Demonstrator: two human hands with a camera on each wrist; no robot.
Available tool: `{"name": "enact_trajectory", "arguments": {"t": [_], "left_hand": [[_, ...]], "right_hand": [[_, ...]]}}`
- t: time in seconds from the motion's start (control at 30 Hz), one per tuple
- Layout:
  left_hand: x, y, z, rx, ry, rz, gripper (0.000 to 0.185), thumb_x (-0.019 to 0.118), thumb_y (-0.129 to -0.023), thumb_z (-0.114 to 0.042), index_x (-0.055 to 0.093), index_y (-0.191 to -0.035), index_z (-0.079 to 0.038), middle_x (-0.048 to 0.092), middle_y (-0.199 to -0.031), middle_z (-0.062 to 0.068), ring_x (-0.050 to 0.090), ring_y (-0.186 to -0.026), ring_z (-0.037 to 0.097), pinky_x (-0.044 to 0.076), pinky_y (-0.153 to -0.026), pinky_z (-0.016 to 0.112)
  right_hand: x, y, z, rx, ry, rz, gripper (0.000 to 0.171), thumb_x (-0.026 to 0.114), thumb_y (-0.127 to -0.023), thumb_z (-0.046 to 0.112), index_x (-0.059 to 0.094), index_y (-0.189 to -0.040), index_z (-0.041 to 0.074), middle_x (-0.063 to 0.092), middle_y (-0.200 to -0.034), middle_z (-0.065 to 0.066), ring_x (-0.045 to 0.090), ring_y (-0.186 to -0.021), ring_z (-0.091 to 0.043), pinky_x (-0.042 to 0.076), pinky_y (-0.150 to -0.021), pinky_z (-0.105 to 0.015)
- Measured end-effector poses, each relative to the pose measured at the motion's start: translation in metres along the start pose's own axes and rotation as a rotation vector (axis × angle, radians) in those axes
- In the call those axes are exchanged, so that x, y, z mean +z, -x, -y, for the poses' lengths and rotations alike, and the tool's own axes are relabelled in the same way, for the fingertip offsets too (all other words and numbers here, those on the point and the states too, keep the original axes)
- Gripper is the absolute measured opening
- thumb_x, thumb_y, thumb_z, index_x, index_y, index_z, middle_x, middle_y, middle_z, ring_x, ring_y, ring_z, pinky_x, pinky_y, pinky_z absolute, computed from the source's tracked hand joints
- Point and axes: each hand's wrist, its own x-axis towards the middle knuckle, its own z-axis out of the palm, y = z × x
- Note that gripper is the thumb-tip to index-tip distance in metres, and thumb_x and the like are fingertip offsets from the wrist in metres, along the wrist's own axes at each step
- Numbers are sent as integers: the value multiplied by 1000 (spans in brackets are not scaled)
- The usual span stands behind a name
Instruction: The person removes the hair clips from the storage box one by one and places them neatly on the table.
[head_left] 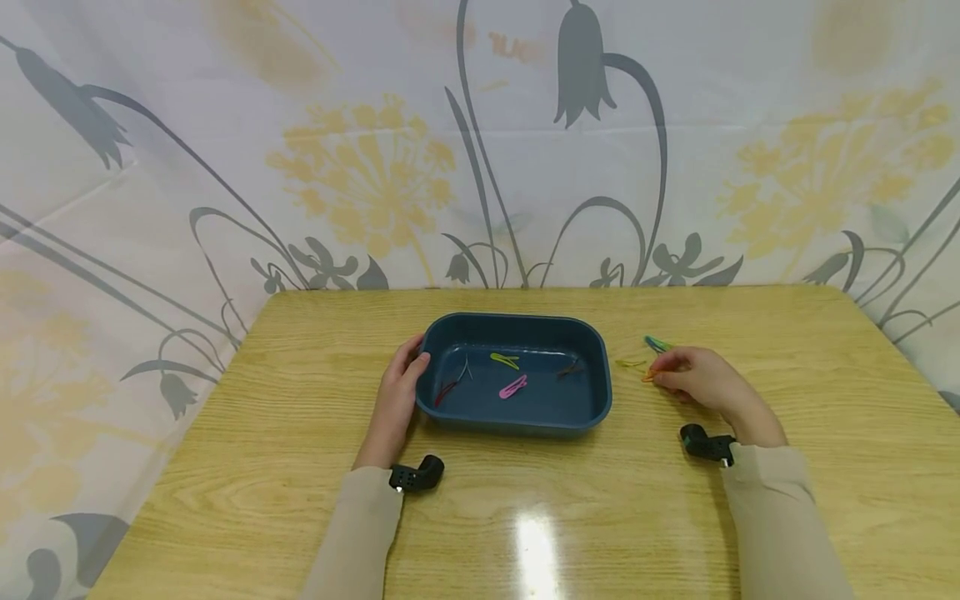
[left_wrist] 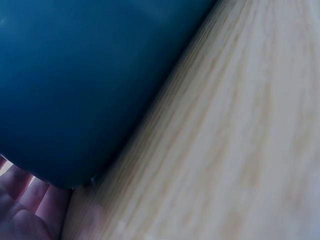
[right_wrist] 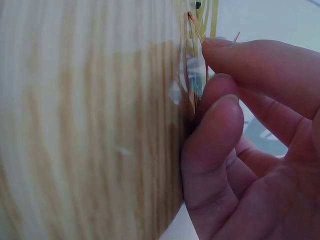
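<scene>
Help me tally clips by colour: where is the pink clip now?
In the head view, the pink clip lies inside the blue bin, near its middle, just below the yellow-green clip.

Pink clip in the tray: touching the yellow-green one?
Apart: the head view shows bare floor of the tray between the pink clip and the yellow-green clip.

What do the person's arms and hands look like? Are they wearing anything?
The left sleeve and right sleeve are long, plain and beige. The left hand and right hand wear no gloves. The left wrist gadget and right wrist gadget are black, with rounded, bent ends.
</scene>
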Motion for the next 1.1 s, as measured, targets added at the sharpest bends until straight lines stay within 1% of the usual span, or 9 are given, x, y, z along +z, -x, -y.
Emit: {"name": "enact_trajectory", "arguments": {"t": [0.1, 0.23, 0.37, 0.4, 0.47, 0.57, 0.7, 0.87, 1.1], "left_hand": [[0, 0, 0, -1, -5, -3, 39, 47, -96, -32, 45, -133, -24, 45, -135, -3, 39, -125, 15, 27, -108, 38], [1, 1, -1, -4, -2, -4, 38, 47, -96, -32, 45, -133, -24, 45, -135, -5, 39, -125, 14, 27, -108, 37], [1, 2, -1, -1, 4, -3, 39, 46, -96, -32, 44, -134, -24, 45, -135, -4, 39, -125, 15, 26, -108, 37], [1, 2, -1, 1, 6, -1, 39, 46, -96, -32, 44, -134, -24, 44, -136, -3, 39, -126, 15, 26, -108, 38], [1, 2, -1, -2, 6, -5, 39, 47, -96, -32, 45, -134, -24, 45, -135, -4, 39, -125, 15, 26, -108, 37], [1, 1, -1, 0, 1, -3, 38, 47, -96, -33, 45, -133, -24, 45, -135, -5, 39, -125, 14, 27, -108, 37], [1, 1, -2, 8, 1, 3, 39, 46, -96, -32, 45, -133, -23, 45, -135, -4, 39, -125, 14, 27, -108, 37], [1, 2, -3, -1, 7, -3, 37, 46, -96, -32, 46, -132, -24, 46, -133, -6, 40, -123, 13, 27, -108, 35], [2, 1, -3, -4, 17, -2, 37, 47, -96, -31, 46, -132, -24, 46, -132, -5, 40, -123, 13, 27, -108, 36]], "right_hand": [[0, 0, 1, 4, -6, 9, 29, 56, -91, 21, 57, -110, -1, 54, -71, -6, 45, -54, -14, 42, -53, -27], [-1, 0, 1, 0, -18, 21, 36, 55, -92, 22, 53, -118, -3, 57, -84, -10, 46, -56, -14, 41, -53, -27], [-3, 1, 1, -17, -31, 29, 42, 54, -93, 22, 47, -124, -6, 54, -93, -14, 47, -63, -15, 40, -55, -28], [-3, 1, 1, -24, -27, 26, 43, 53, -93, 21, 46, -125, -6, 54, -97, -15, 49, -65, -15, 41, -57, -27], [-5, 2, 2, -26, -23, 12, 42, 51, -94, 21, 46, -126, -7, 55, -99, -17, 52, -70, -17, 44, -60, -27], [-7, 5, 5, -20, -15, -20, 43, 46, -96, 26, 46, -128, -4, 57, -106, -18, 55, -78, -20, 48, -67, -29], [-8, 5, 12, -33, 6, -58, 45, 43, -97, 34, 48, -128, 1, 56, -108, -17, 54, -82, -23, 47, -71, -33], [-4, 3, 25, -82, -5, -79, 44, 44, -97, 35, 50, -127, 4, 55, -114, -17, 57, -86, -26, 49, -75, -36], [5, -1, 41, -147, -34, -99, 42, 47, -95, 36, 53, -123, 4, 58, -110, -17, 58, -86, -30, 52, -73, -38]]}}
